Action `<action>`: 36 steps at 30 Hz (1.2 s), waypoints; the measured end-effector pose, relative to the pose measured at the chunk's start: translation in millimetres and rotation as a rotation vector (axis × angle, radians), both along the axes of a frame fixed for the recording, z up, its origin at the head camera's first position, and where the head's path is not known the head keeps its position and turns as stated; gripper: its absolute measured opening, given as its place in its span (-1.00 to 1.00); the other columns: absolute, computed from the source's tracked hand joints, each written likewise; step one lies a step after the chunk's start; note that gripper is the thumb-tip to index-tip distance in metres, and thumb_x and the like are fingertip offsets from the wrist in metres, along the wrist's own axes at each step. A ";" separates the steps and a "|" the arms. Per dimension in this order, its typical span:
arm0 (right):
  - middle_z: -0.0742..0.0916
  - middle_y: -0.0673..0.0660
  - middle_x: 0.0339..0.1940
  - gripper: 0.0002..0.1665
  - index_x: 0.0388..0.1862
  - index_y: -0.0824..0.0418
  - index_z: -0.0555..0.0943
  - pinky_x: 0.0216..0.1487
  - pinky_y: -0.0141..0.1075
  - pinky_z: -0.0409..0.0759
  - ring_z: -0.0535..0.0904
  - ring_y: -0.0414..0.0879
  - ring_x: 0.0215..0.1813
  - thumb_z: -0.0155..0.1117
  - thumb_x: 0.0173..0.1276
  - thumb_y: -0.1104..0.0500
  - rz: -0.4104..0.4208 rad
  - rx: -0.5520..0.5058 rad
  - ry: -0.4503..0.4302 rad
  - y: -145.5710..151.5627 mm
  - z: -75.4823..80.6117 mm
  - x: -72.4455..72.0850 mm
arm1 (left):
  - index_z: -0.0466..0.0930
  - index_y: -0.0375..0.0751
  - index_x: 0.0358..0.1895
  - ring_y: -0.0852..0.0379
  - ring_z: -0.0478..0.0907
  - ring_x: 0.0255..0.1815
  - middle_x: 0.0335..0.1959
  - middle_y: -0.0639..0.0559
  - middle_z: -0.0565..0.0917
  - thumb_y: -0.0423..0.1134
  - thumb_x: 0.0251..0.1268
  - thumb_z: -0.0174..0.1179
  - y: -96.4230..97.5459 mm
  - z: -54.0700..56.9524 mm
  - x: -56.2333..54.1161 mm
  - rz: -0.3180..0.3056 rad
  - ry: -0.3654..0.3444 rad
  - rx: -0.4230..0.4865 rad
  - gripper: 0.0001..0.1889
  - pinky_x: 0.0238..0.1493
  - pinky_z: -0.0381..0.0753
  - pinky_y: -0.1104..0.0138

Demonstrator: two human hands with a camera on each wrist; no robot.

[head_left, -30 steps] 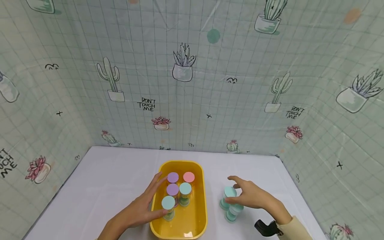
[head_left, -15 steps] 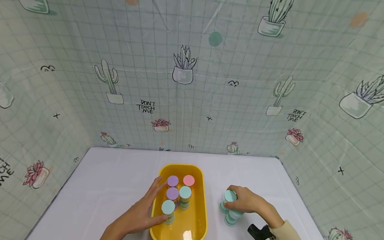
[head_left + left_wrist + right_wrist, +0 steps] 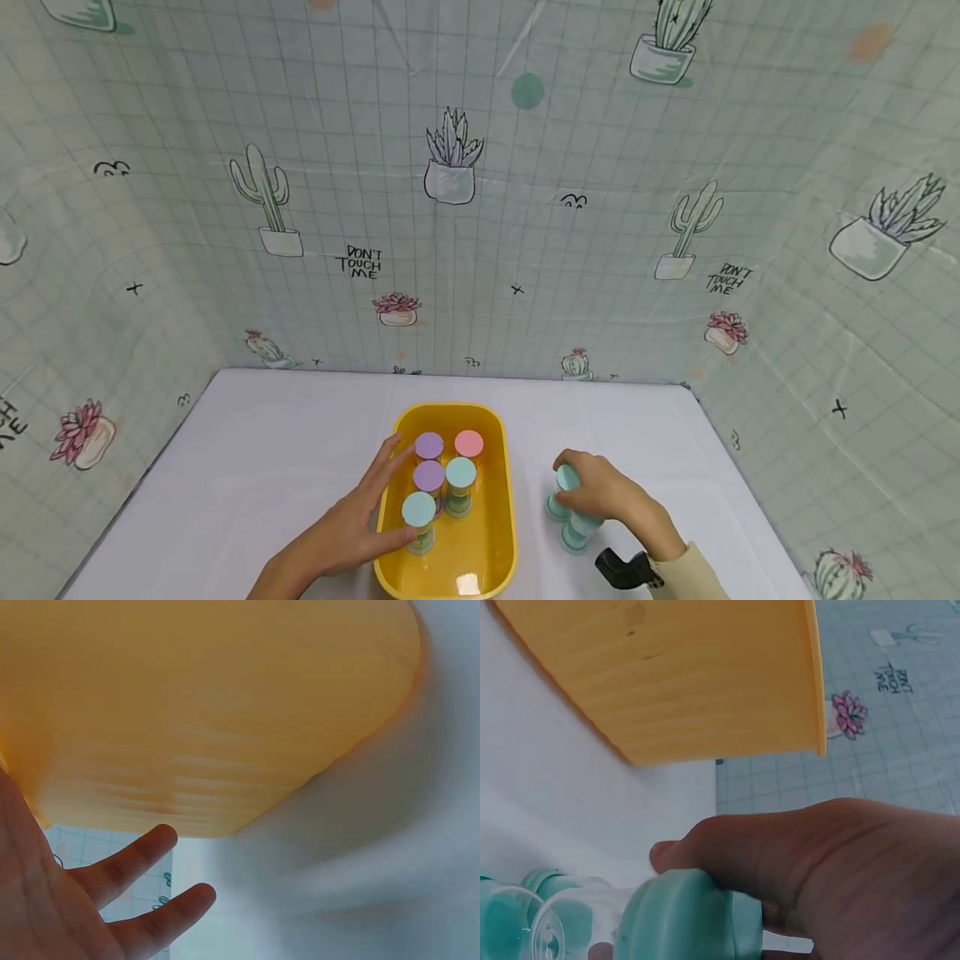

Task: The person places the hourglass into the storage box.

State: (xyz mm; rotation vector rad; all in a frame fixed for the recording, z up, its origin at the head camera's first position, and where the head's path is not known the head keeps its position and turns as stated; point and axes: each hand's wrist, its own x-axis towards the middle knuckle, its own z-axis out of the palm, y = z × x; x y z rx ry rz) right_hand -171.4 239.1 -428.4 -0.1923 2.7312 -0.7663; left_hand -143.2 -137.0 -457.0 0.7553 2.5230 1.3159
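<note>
My right hand [image 3: 606, 492] grips the teal cap of a sand timer [image 3: 567, 477] right of the yellow bin [image 3: 495, 533]. In the right wrist view its thumb lies along the teal cap [image 3: 679, 919], above clear glass. A second teal sand timer [image 3: 576, 535] stands close by, partly under the hand. My left hand [image 3: 345, 525] is spread at the bin's left side, thumb reaching over the rim to a teal-capped timer [image 3: 418, 510]. The left wrist view shows two straight fingers [image 3: 161, 919] below the bin's outer wall [image 3: 225, 712].
Inside the bin stand another teal timer [image 3: 461, 473], purple-capped timers [image 3: 429, 477] and a pink-capped one [image 3: 468, 444]. The bin sits on a white table [image 3: 300, 433] backed by a cactus-print cloth [image 3: 517, 242]. A black wrist strap [image 3: 626, 570] is by the right sleeve.
My right hand has come down from over the teal timers and its fingers have closed round the farther one's cap. The left hand stays at the bin.
</note>
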 end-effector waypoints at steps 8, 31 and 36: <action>0.72 0.15 -0.19 -0.69 -0.12 0.21 0.64 -0.27 -0.06 0.69 0.59 0.01 -0.22 0.51 0.16 0.26 0.005 0.012 0.012 -0.2 -3.1 0.8 | -0.13 0.44 0.66 -0.35 -0.01 0.67 0.74 0.05 -0.28 0.16 0.32 0.30 1.7 1.5 -2.6 -0.004 -0.024 -0.030 -0.04 0.40 0.25 -0.44; 0.73 0.18 -0.19 -0.69 -0.13 0.22 0.67 -0.32 -0.07 0.70 0.58 0.02 -0.27 0.53 0.13 0.29 0.020 -0.033 0.023 -13.3 -4.1 -4.3 | -0.13 0.40 0.67 -0.38 -0.10 0.68 0.74 0.01 -0.32 0.11 0.34 0.30 -1.3 -0.7 -2.5 -0.011 -0.029 -0.006 -0.05 0.39 0.24 -0.45; 0.73 0.16 -0.16 -0.65 -0.06 0.21 0.65 -0.29 -0.09 0.67 0.55 0.01 -0.25 0.51 0.17 0.29 0.043 -0.039 0.037 -16.6 3.3 -9.5 | -0.12 0.44 0.66 -0.37 -0.08 0.68 0.74 0.05 -0.33 0.15 0.32 0.29 -0.6 1.0 -3.2 0.006 -0.043 -0.027 -0.05 0.40 0.23 -0.45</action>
